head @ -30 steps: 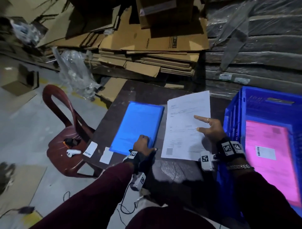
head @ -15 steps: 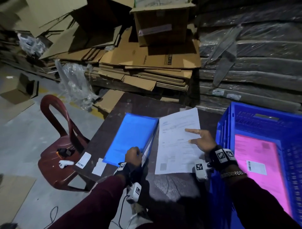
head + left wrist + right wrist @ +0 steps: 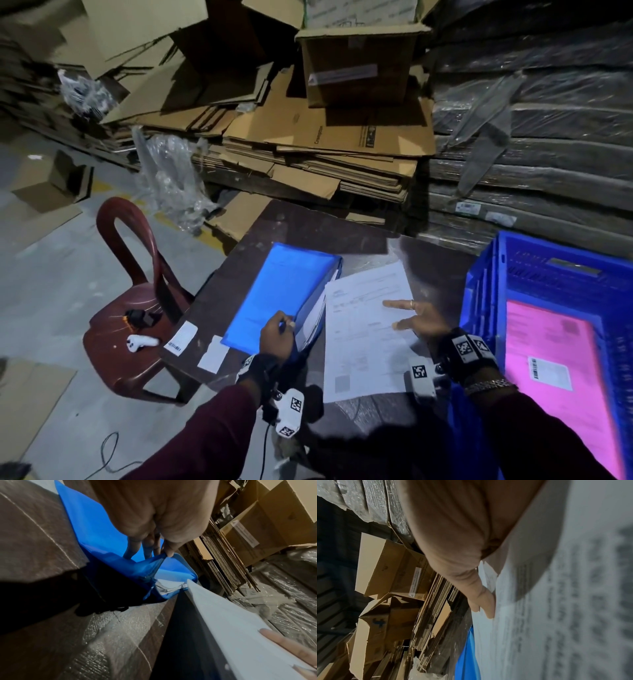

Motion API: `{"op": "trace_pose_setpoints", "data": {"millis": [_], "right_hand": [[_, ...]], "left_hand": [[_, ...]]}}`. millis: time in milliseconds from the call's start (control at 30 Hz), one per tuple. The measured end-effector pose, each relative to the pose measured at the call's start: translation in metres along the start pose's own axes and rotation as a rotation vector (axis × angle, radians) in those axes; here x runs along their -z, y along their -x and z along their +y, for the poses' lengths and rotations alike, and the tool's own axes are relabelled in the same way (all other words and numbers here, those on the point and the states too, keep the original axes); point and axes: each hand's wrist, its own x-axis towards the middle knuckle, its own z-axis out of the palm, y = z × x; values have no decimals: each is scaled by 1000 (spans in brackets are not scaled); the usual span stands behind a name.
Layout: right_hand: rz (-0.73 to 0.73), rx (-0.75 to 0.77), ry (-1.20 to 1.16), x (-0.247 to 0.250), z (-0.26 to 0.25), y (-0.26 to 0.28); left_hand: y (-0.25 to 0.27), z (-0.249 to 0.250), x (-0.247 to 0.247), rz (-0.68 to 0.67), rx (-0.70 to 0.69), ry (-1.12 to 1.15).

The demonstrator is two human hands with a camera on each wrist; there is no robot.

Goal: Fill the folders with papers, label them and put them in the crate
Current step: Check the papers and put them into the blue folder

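- Dark desk point(image 3: 301, 222), the person seated at it, both sleeves maroon.
- Blue folder point(image 3: 284, 291) lies on the left part of the desk. Left hand point(image 3: 274, 337) pinches the near right corner of its top cover and lifts it; thumb above, fingers point(image 3: 132, 550) curled under the flap. White sheets show inside the opened edge.
- Loose paper point(image 3: 363, 329), printed, lies just right of the folder, its left edge at the folder's opening.
- Right hand point(image 3: 419, 317) rests flat on the paper, fingers point(image 3: 488, 604) straight and spread, grasping nothing. Ring on one finger.
- Blue crate point(image 3: 486, 274) stands at the desk's right edge; a pink folder point(image 3: 555, 373) with a white barcode label lies flat inside.
- Two white labels point(image 3: 197, 346) lie on the near left corner of the desk, apart from the blue folder.
- Red plastic chair point(image 3: 137, 284) left of the desk, with a small white item and a dark item on its seat.
- Flattened cardboard stack point(image 3: 325, 144) behind the desk.
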Motion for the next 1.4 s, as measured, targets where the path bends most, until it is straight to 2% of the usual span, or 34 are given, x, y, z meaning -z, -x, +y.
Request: {"op": "trace_pose_setpoints", "data": {"millis": [100, 367, 567, 767, 867, 1000, 1100, 1400], "right_hand": [[-18, 20, -30, -7, -14, 9], [14, -48, -138, -12, 8, -28], [170, -24, -241, -26, 39, -69], [207, 37, -177, -48, 53, -87], [212, 60, -149, -54, 61, -91], [237, 52, -277, -50, 58, -86], [249, 68, -329, -52, 58, -86], [294, 192, -250, -69, 65, -86]], "left_hand": [[-4, -6, 0, -7, 22, 39], [3, 2, -2, -1, -38, -30], [-2, -5, 0, -153, -154, -240], [-8, -4, 3, -186, -152, -292], [-10, -4, 5, -194, -150, -287], [-12, -4, 13, -232, -175, -302], [-11, -6, 15, -191, -192, -285], [-9, 2, 16, -213, -180, -369]]}}
